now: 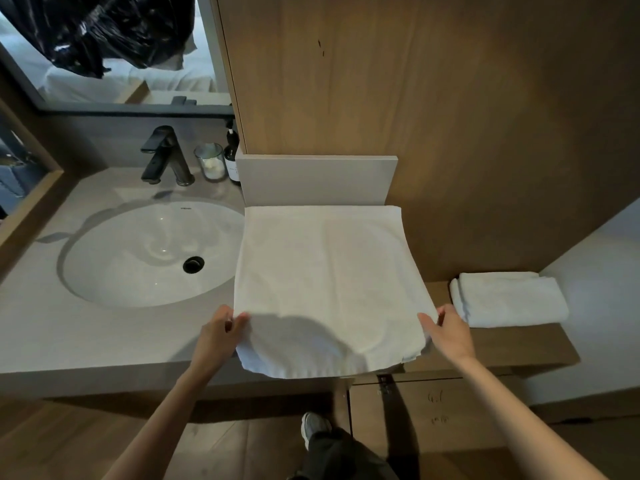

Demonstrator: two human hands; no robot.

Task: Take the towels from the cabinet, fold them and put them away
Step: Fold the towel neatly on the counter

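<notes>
Now, head view: I see white towel [329,285] spread flat on counter [86,334], right of sink [149,251], near edge hanging past counter front. Left hand [218,337] pinches near-left corner, thumb on top, fingers curled under. Right hand [450,334] pinches near-right corner same way. Folded towel [509,299] sits further right on wooden shelf [502,348], just beside right hand. Faucet [166,155], glass jar [209,161], pump bottle [231,157] at far side of sink.

White towel [329,285] is spread flat right beside the sink [152,252], near edge hanging off. A second folded towel [509,299] sits farther right of it.
</notes>
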